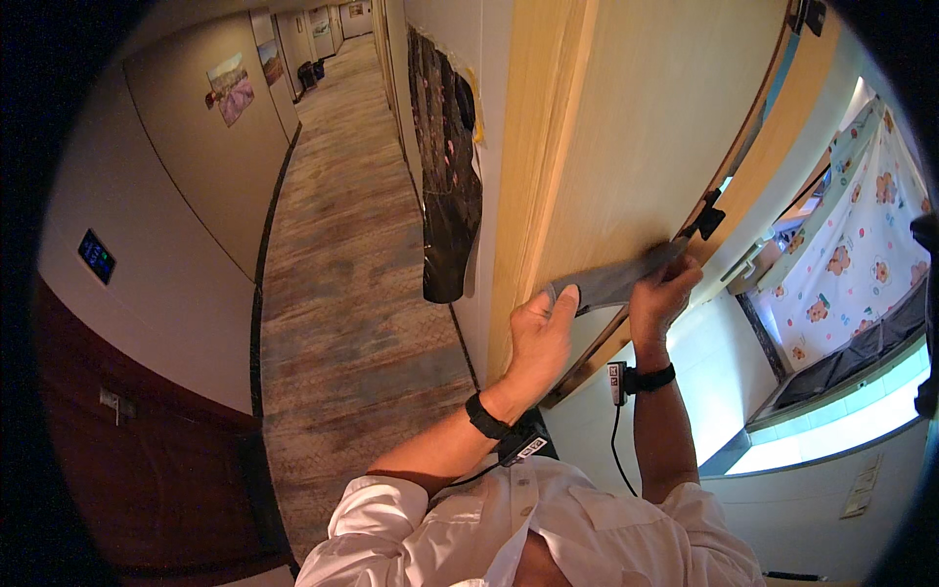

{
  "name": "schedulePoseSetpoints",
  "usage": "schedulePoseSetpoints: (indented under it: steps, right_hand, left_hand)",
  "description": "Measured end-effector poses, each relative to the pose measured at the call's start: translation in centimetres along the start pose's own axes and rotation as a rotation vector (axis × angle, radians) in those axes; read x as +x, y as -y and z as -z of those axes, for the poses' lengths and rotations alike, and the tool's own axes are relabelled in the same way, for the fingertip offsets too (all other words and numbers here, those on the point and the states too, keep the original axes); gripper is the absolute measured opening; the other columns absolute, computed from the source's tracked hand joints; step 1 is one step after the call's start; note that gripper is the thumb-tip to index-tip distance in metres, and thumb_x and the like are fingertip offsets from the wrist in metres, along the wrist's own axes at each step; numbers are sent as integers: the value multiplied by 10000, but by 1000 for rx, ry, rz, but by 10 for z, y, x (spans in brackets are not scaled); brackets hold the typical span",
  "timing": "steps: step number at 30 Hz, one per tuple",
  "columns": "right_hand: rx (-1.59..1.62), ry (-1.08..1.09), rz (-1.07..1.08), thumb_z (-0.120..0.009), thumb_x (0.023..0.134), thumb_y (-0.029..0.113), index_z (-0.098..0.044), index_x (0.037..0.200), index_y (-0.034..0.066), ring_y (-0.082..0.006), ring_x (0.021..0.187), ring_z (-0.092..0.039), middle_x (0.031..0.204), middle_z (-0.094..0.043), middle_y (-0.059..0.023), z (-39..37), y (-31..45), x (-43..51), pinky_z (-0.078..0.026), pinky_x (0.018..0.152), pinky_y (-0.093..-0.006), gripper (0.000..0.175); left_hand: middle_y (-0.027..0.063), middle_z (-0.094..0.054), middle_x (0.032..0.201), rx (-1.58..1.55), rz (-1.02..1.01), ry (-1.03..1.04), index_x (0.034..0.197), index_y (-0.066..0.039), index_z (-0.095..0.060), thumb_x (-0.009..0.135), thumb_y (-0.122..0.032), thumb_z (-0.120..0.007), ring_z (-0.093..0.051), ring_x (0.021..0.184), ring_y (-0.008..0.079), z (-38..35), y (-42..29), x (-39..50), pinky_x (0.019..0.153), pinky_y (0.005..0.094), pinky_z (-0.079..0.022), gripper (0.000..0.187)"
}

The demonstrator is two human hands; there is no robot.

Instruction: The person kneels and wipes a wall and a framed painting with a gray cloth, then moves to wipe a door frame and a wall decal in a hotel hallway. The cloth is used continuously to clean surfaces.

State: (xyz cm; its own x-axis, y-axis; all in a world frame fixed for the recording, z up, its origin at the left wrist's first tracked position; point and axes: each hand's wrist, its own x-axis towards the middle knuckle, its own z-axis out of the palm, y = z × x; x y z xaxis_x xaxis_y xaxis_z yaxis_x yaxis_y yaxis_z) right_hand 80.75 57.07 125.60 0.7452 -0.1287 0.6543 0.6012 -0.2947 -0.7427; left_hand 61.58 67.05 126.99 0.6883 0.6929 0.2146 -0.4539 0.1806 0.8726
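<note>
A grey cloth (605, 285) is stretched between my two hands in front of a light wooden door frame panel (645, 132). My left hand (546, 330) pinches its left end, thumb on top. My right hand (660, 293) grips the cloth near its other end, beside the panel's edge. Just above the right hand, a black metal hinge or bracket (708, 214) sits on the edge, close to the cloth's dark tip. Each wrist wears a black strap with a small cabled device. The fingers behind the cloth are partly hidden.
A carpeted corridor (345, 293) runs away at the left, with a dark red door (147, 469) beside it. A dark patterned sheet (447, 183) hangs on the wall by the frame. At right are a patterned curtain (843, 257) and a door handle (747, 265).
</note>
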Motion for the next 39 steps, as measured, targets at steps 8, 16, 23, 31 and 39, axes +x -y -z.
schedulePoseSetpoints:
  steps: [8,16,23,31,39]
  right_hand:
    - [-358,84,88,-708,1033,126,-651,1109,44,-516,1171,-647,1168,-684,-219,16,23,13,-507,1025,-624,125]
    - [-157,193,149,-654,1047,192,-494,1372,-114,-514,1312,-524,1475,-493,-368,-8,7,-30,-429,1122,-578,475]
    - [-49,73,457,-833,932,337,-424,1610,-73,-560,1404,-421,1584,-420,-375,-17,61,-15,-300,1224,-671,892]
    - [-51,-268,752,-797,954,289,-559,1474,-56,-596,1366,-446,1533,-460,-365,-20,162,137,-348,1187,-694,668]
    - [-183,-61,438,-854,925,334,-518,1519,-97,-581,1395,-432,1547,-452,-368,-11,122,60,-333,1232,-676,807]
  left_hand:
    - [-99,-657,906,-11,-5,13,1012,-51,-784,1168,-234,-696,-510,788,17,-3,-10,6,681,251,-402,255]
    - [-57,-736,1017,-60,13,6,1069,21,-814,1168,-177,-684,-594,909,41,-4,-3,8,809,263,-513,256]
    - [-37,-746,1046,-208,-61,-2,1161,15,-777,1176,-195,-679,-635,928,74,-22,-37,13,836,268,-532,232]
    - [71,-772,1159,-286,-321,262,1245,49,-753,1181,-227,-655,-713,1067,145,-97,-154,70,981,318,-587,300]
    - [138,-780,1352,-30,-192,190,1325,75,-731,1194,-166,-604,-747,1231,246,-63,-97,55,1158,454,-578,301]
